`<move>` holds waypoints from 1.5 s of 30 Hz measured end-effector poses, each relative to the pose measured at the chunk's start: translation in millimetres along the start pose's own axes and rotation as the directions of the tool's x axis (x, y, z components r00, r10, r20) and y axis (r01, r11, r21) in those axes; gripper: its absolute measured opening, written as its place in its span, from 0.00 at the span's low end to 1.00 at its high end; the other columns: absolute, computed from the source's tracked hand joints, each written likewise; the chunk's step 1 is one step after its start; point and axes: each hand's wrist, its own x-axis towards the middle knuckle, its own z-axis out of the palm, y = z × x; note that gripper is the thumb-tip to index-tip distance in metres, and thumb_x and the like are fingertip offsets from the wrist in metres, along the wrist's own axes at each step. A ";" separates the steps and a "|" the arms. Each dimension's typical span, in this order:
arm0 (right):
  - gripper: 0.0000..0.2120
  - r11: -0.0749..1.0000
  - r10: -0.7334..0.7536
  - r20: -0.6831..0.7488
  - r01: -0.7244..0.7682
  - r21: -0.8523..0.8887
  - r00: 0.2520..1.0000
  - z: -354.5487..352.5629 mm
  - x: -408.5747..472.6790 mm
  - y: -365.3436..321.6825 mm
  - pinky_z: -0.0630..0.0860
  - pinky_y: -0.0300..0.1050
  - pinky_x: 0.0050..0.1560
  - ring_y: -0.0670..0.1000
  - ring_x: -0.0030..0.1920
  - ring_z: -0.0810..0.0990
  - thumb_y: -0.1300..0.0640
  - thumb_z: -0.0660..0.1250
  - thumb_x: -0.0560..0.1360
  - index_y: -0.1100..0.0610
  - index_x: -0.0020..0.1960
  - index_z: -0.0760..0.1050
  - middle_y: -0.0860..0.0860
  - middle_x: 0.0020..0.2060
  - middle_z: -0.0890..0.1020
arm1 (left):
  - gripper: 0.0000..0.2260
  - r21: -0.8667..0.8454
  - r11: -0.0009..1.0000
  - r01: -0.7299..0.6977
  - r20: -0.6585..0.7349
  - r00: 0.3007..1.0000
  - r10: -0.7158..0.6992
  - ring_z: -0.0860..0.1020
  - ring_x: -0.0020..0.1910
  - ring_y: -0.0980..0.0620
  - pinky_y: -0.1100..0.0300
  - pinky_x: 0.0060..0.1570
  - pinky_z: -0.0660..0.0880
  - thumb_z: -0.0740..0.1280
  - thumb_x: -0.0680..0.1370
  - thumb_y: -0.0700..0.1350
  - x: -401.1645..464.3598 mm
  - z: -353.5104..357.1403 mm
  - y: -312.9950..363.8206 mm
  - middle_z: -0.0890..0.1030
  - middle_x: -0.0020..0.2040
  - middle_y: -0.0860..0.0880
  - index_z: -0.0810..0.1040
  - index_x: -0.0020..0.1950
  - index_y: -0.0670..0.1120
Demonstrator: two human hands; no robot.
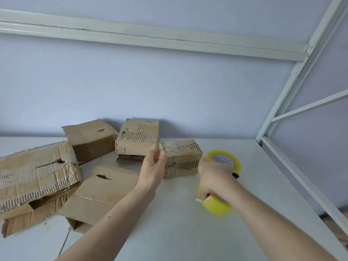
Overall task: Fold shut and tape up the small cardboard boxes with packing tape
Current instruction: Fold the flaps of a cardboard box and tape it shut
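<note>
While right hand point(212, 178) grips tape rolls point(218, 204), box point(180, 159) lies beyond.

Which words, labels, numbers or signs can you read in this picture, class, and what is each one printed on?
None can be read.
Tape roll core: a pattern of small dark marks, too small to read.
Upright box by the wall: faint dark print near its top edge, too blurred to read.
Small taped box: a dark smudge on its front, not legible.
</note>
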 end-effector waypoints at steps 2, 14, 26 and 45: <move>0.42 0.999 -0.007 0.020 0.008 -0.044 1.000 13.9 5.2 -19.2 0.71 0.46 0.45 0.55 0.60 0.80 0.51 0.82 0.66 0.61 0.69 0.60 0.52 0.59 0.80 | 0.18 -0.013 1.000 -0.004 -0.014 1.000 0.004 0.74 0.58 0.56 0.75 0.48 0.66 0.59 0.85 0.47 15.0 5.8 1.9 0.76 0.62 0.51 0.69 0.74 0.44; 0.15 0.931 -0.066 -0.509 0.236 0.277 0.858 -48.4 33.3 -6.4 0.65 0.46 0.37 0.58 0.46 0.76 0.49 0.54 0.85 0.56 0.45 0.72 0.52 0.41 0.77 | 0.11 0.028 0.996 0.083 0.002 0.997 -0.083 0.70 0.66 0.41 0.41 0.69 0.68 0.57 0.80 0.55 49.0 33.5 -26.0 0.77 0.59 0.49 0.73 0.58 0.54; 0.25 0.917 -0.115 -0.356 0.237 0.322 0.927 -18.5 127.9 -30.6 0.63 0.60 0.66 0.58 0.60 0.73 0.41 0.44 0.83 0.54 0.44 0.73 0.56 0.54 0.81 | 0.13 -0.248 0.965 0.080 -0.065 0.993 -0.099 0.75 0.54 0.55 0.59 0.53 0.73 0.49 0.87 0.50 58.4 68.3 -27.4 0.77 0.56 0.50 0.73 0.60 0.53; 0.29 0.930 -0.051 -0.437 0.203 0.307 0.898 1.2 135.4 -41.6 0.52 0.62 0.74 0.57 0.69 0.66 0.43 0.40 0.85 0.57 0.66 0.74 0.56 0.67 0.75 | 0.13 -0.318 0.944 0.082 -0.057 0.993 -0.106 0.77 0.62 0.47 0.42 0.65 0.74 0.54 0.86 0.51 58.3 71.2 -47.9 0.79 0.58 0.49 0.76 0.52 0.64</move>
